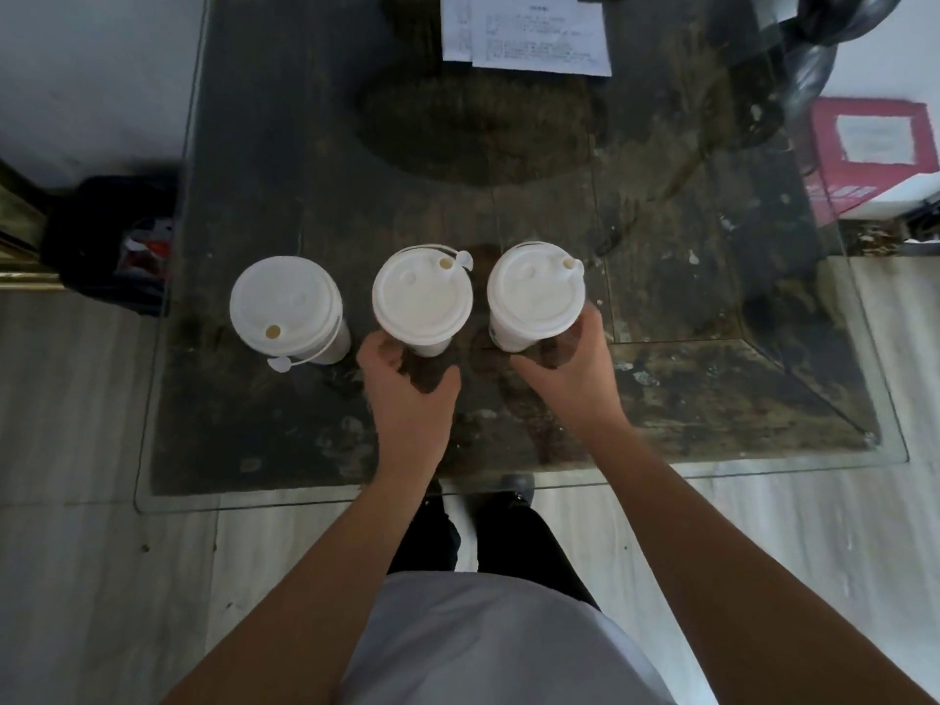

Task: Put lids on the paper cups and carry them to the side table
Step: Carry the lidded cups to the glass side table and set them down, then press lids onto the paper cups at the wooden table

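Three white paper cups stand in a row on a glass-topped table (763, 399), each with a white lid on. The left cup (285, 302) stands alone, its lid's plug tab hanging toward me. My left hand (407, 384) curls around the lower body of the middle cup (422, 297). My right hand (564, 358) wraps around the side of the right cup (534, 292), thumb up by the lid rim. The lids hide most of each cup's body and my fingertips.
White printed papers (529, 33) lie at the table's far edge. A black bag (112, 241) sits on the floor to the left, and a red and white box (875, 155) to the right. The table's front glass edge (508, 491) is near my feet.
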Demonstrator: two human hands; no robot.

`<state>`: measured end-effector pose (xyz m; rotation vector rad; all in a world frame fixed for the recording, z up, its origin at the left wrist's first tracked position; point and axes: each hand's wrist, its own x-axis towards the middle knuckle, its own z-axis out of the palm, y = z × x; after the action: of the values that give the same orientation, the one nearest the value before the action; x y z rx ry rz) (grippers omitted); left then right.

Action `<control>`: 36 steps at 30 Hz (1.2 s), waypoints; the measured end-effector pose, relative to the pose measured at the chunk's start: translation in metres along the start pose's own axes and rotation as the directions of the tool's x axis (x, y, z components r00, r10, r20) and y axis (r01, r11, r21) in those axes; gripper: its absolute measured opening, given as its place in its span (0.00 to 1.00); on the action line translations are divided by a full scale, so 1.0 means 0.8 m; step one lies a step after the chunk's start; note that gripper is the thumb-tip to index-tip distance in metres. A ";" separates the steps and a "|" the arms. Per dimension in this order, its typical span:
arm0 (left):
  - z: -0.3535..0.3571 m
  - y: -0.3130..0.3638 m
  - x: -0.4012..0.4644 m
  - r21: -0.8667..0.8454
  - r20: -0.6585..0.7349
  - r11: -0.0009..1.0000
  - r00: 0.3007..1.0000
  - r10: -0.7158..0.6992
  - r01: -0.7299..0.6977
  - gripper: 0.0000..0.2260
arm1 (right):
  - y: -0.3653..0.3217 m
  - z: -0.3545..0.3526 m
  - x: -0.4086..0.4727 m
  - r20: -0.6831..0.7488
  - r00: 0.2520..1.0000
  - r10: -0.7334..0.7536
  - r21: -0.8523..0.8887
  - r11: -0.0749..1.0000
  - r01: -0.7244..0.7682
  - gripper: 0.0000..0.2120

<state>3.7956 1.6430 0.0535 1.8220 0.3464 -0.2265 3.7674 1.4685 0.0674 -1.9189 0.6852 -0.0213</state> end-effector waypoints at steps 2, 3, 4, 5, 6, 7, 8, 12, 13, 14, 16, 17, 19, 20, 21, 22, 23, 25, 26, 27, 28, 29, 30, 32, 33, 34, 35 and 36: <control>-0.002 0.002 -0.028 0.040 0.000 0.998 0.998 -0.057 0.057 0.21 | 0.005 -0.010 -0.011 -0.026 0.999 0.041 -0.026 0.999 -0.042 0.40; -0.001 0.004 -0.042 0.086 0.048 0.995 0.997 -0.055 0.051 0.14 | 0.007 -0.018 -0.018 -0.048 0.997 0.066 -0.028 0.997 -0.067 0.40; 0.003 0.009 -0.054 0.124 0.132 0.992 0.990 -0.047 0.031 0.09 | 0.010 -0.028 -0.024 -0.073 0.993 0.093 -0.021 0.995 -0.095 0.38; 0.010 0.015 -0.065 0.145 0.230 0.989 0.973 -0.034 0.000 0.06 | 0.013 -0.039 -0.031 -0.099 0.988 0.116 -0.014 0.993 -0.118 0.34; 0.019 0.025 -0.075 0.157 0.325 0.987 0.946 -0.017 -0.036 0.05 | 0.017 -0.052 -0.040 -0.124 0.983 0.132 -0.017 0.991 -0.135 0.28; 0.030 0.036 -0.084 0.169 0.407 0.983 0.914 -0.004 -0.071 0.04 | 0.021 -0.066 -0.050 -0.146 0.979 0.139 -0.028 0.989 -0.145 0.21; 0.042 0.050 -0.093 0.172 0.477 0.980 0.879 0.009 -0.103 0.03 | 0.025 -0.082 -0.062 -0.167 0.977 0.133 -0.031 0.990 -0.140 0.16; 0.092 0.099 -0.145 0.112 0.645 0.961 0.754 0.122 -0.251 0.01 | 0.042 -0.160 -0.122 -0.306 0.949 0.082 0.035 0.997 -0.075 0.07; 0.107 0.107 -0.161 0.098 0.669 0.954 0.728 0.147 -0.283 0.01 | 0.047 -0.184 -0.139 -0.352 0.933 0.077 0.055 0.997 -0.062 0.07; 0.124 0.115 -0.180 0.085 0.691 0.945 0.703 0.172 -0.314 0.02 | 0.055 -0.211 -0.157 -0.404 0.912 0.071 0.072 0.996 -0.046 0.07; 0.168 0.126 -0.229 0.057 0.738 0.929 0.641 0.208 -0.367 0.05 | 0.077 -0.270 -0.199 -0.514 0.855 0.075 0.121 0.993 -0.014 0.06; 0.194 0.130 -0.258 0.043 0.769 0.922 0.602 0.216 -0.386 0.05 | 0.089 -0.302 -0.223 -0.565 0.820 0.090 0.157 0.988 0.000 0.07; 0.255 0.135 -0.337 -0.004 0.832 0.908 0.503 0.236 -0.420 0.01 | 0.119 -0.373 -0.283 -0.659 0.742 0.121 0.215 0.976 0.032 0.08; 0.286 0.136 -0.382 -0.032 0.858 0.902 0.452 0.246 -0.430 0.01 | 0.137 -0.411 -0.316 -0.698 0.702 0.140 0.240 0.970 0.044 0.09; 0.317 0.134 -0.428 -0.063 0.879 0.899 0.403 0.255 -0.432 0.02 | 0.156 -0.449 -0.351 -0.736 0.659 0.156 0.258 0.964 0.060 0.10; 0.346 0.132 -0.478 -0.095 0.898 0.898 0.352 0.264 -0.431 0.02 | 0.178 -0.486 -0.386 -0.776 0.609 0.165 0.265 0.961 0.077 0.11; 0.373 0.129 -0.529 -0.127 0.919 0.895 0.289 0.269 -0.428 0.03 | 0.200 -0.523 -0.424 -0.816 0.551 0.172 0.264 0.960 0.091 0.11; 0.419 0.118 -0.627 -0.176 0.955 0.886 0.143 0.259 -0.428 0.02 | 0.241 -0.588 -0.500 -0.881 0.431 0.195 0.256 0.963 0.087 0.12; 0.438 0.112 -0.675 -0.198 0.964 0.880 0.075 0.254 -0.431 0.03 | 0.259 -0.616 -0.537 -0.904 0.375 0.204 0.252 0.964 0.083 0.12; 0.457 0.105 -0.722 -0.216 0.969 0.874 0.013 0.246 -0.436 0.04 | 0.277 -0.642 -0.574 -0.923 0.319 0.215 0.252 0.965 0.077 0.12; 0.474 0.098 -0.768 -0.229 0.971 0.868 -0.045 0.233 -0.441 0.05 | 0.296 -0.665 -0.609 -0.937 0.265 0.229 0.256 0.964 0.069 0.12; 0.492 0.089 -0.813 -0.237 0.971 0.863 -0.101 0.215 -0.445 0.06 | 0.315 -0.685 -0.642 -0.946 0.216 0.243 0.261 0.964 0.057 0.12; 0.509 0.082 -0.857 -0.248 0.968 0.858 -0.156 0.198 -0.450 0.05 | 0.334 -0.704 -0.674 -0.951 0.170 0.256 0.268 0.962 0.047 0.12; 0.544 0.067 -0.940 -0.279 0.947 0.837 -0.278 0.159 -0.470 0.04 | 0.372 -0.740 -0.734 -0.953 0.072 0.293 0.297 0.954 0.039 0.13; 0.562 0.059 -0.979 -0.306 0.927 0.816 -0.350 0.137 -0.491 0.03 | 0.389 -0.759 -0.761 -0.949 0.024 0.314 0.314 0.948 0.043 0.12; 0.581 0.051 -1.019 -0.340 0.898 0.789 -0.425 0.112 -0.511 0.03 | 0.406 -0.778 -0.788 -0.943 -0.019 0.331 0.330 0.943 0.048 0.11; 0.601 0.042 -1.059 -0.369 0.869 0.768 -0.487 0.085 -0.524 0.03 | 0.423 -0.799 -0.813 -0.937 -0.061 0.343 0.341 0.939 0.050 0.10; 0.621 0.035 -1.096 -0.395 0.843 0.749 -0.534 0.065 -0.532 0.04 | 0.440 -0.821 -0.837 -0.931 -0.099 0.351 0.348 0.936 0.047 0.10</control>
<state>2.9962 1.0552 0.2323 1.0959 -1.8000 -1.3493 2.8429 1.1327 0.2566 -1.1363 1.8115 -1.5589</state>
